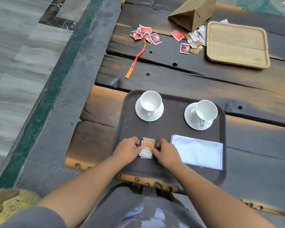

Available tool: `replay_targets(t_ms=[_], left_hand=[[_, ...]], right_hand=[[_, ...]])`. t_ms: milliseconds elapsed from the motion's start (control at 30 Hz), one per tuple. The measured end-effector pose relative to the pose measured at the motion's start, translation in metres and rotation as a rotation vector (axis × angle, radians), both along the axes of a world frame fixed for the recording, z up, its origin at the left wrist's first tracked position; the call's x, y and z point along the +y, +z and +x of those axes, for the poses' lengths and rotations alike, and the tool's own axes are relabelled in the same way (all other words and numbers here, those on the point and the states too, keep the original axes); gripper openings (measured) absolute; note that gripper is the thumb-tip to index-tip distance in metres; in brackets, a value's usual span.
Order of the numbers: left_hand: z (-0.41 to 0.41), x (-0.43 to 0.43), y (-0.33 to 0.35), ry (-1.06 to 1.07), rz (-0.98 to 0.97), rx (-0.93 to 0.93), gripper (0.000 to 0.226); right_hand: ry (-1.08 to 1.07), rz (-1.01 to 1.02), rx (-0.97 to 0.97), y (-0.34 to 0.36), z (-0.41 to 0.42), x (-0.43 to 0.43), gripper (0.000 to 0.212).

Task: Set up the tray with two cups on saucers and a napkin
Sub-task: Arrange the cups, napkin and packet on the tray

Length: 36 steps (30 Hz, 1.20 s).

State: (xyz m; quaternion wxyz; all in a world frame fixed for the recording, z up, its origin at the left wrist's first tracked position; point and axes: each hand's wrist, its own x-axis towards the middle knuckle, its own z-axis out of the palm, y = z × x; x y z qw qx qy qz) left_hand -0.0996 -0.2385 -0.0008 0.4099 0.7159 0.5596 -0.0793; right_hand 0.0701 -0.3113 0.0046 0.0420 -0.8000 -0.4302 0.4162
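A dark brown tray (171, 129) lies at the table's near edge. On its far side stand two white cups, the left cup (150, 101) on its saucer (139, 111) and the right cup (206, 111) on its saucer (188, 116). A folded white napkin (199, 152) lies at the tray's near right. A small stack of orange-brown sachets (147, 148) lies at the near left of the tray. My left hand (127, 151) and my right hand (166, 153) press against the stack from either side, fingers curled on its edges.
Farther back on the dark wooden table lie red sachets (146, 34), more brown and white sachets (196, 40), an orange ribbon (136, 60), a tipped brown paper bag (193, 13) and a light wooden tray (237, 44). The table's left edge drops to a stone floor.
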Motion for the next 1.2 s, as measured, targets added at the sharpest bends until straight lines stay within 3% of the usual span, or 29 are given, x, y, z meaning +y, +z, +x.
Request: replay_targets(t_ms=[733,1200], left_hand=[[0.003,0.01,-0.013,0.012,-0.011,-0.09,0.004],[-0.006,0.025,-0.015,0.022,-0.003,-0.106,0.009]], right_hand=[[-0.103,0.045,0.03,-0.008,-0.019,0.014,0.02],[-0.138,0.06,0.072,-0.012,-0.028,0.027,0.017]])
